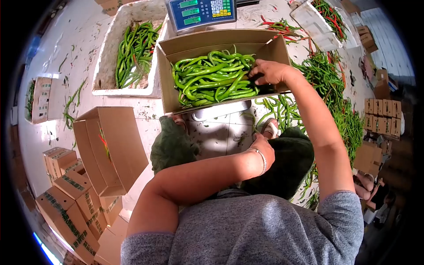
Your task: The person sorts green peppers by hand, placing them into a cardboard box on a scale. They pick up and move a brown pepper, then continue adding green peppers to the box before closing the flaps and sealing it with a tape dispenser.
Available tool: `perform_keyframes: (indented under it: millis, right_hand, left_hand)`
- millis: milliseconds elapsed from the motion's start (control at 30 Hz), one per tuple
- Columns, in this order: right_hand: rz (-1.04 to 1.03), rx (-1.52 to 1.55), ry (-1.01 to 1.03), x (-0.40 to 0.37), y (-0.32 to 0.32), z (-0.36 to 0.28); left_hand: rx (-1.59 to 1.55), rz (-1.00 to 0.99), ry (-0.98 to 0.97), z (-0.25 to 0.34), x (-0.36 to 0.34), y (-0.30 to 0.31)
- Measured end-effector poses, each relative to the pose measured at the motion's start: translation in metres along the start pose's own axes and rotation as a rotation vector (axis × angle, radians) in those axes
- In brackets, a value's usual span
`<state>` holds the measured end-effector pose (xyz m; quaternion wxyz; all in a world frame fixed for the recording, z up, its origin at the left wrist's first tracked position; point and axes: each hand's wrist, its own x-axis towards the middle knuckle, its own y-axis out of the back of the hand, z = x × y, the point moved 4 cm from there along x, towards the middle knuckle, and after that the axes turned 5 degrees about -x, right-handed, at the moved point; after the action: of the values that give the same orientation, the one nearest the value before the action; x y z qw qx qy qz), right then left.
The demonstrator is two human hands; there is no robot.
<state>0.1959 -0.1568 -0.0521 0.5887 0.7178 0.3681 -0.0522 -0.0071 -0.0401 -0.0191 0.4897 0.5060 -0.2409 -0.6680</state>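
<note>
Presses right hand (270, 72) into glossy, long, curved green peppers (212, 79), heaped just under the palm inside a stiff brown cardboard box (207, 42); fingers bent down among them, cannot tell if clamped on any. Rests left hand (264, 150), thin bangle (263, 160) at wrist, on soft dark green knee (289, 161), fingers hidden, grip unclear

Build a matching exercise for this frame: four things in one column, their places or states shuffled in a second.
1 right hand
2 left hand
3 white foam crate
4 floor box

A down by the knees
B almost empty
C on the green peppers in the carton on the scale
D holding long peppers, left of the scale

Pairs: 1-C, 2-A, 3-D, 4-B
</note>
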Motion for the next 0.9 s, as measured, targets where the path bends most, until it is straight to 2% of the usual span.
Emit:
perform_keyframes:
  millis: [67, 100, 133, 200, 233, 267, 333, 400, 467, 500, 567, 633, 700, 733, 800, 867, 900]
  right_hand:
    - [-0.035, 0.145, -0.179, -0.012, 0.017, 0.012]
    - [0.265, 0.194, -0.039, -0.027, 0.028, 0.025]
    - [0.519, 0.334, -0.03, -0.052, 0.047, 0.027]
    - [0.773, 0.61, -0.046, -0.113, 0.08, 0.026]
    - [0.867, 0.741, -0.085, -0.144, 0.078, 0.046]
    - [0.973, 0.784, -0.096, -0.172, 0.072, 0.059]
    - [1.088, 0.878, -0.292, -0.22, 0.026, 0.095]
    - [1.072, 0.98, -0.585, -0.255, -0.053, 0.141]
    - [0.957, 1.085, -0.95, -0.279, -0.144, 0.174]
    - [1.0, 1.062, -0.964, -0.292, -0.187, 0.196]
    - [0.954, 1.214, -1.102, -0.287, -0.243, 0.188]
    - [0.955, 1.065, -1.109, -0.278, -0.33, 0.225]
    - [0.888, 0.986, -1.227, -0.256, -0.391, 0.249]
    - [0.828, 0.791, -1.279, -0.244, -0.397, 0.249]
    - [0.67, 0.929, -1.379, -0.224, -0.408, 0.255]
    - [0.42, 0.737, -1.341, -0.203, -0.421, 0.256]
    - [0.395, 0.647, -1.359, -0.193, -0.435, 0.254]
  left_hand:
    - [-0.009, 0.02, 0.01, 0.0, 0.004, -0.001]
    - [-0.016, 0.028, 0.009, 0.001, 0.006, -0.002]
    - [-0.02, 0.033, -0.002, 0.003, 0.009, -0.005]
    - [0.051, 0.066, 0.019, 0.006, 0.014, -0.017]
    - [-0.01, 0.06, -0.008, 0.004, 0.014, -0.018]
    - [-0.073, 0.051, -0.026, 0.001, 0.012, -0.019]
    - [-0.149, 0.088, -0.11, -0.004, 0.004, -0.023]
    - [-0.084, -0.023, -0.078, 0.001, 0.003, -0.02]
    - [-0.107, -0.098, -0.09, 0.004, 0.003, -0.023]
    - [-0.125, -0.051, -0.105, 0.005, 0.009, -0.02]
    - [-0.181, -0.003, -0.128, 0.006, 0.011, -0.021]
    - [-0.25, -0.031, -0.1, 0.002, 0.016, -0.017]
    - [-0.273, -0.044, -0.07, -0.009, 0.022, -0.018]
    - [-0.227, -0.093, -0.035, -0.014, 0.027, -0.024]
    - [-0.235, -0.099, 0.018, -0.026, 0.041, -0.023]
    - [-0.228, -0.107, 0.075, -0.033, 0.048, -0.028]
    - [-0.223, -0.116, 0.105, -0.038, 0.05, -0.03]
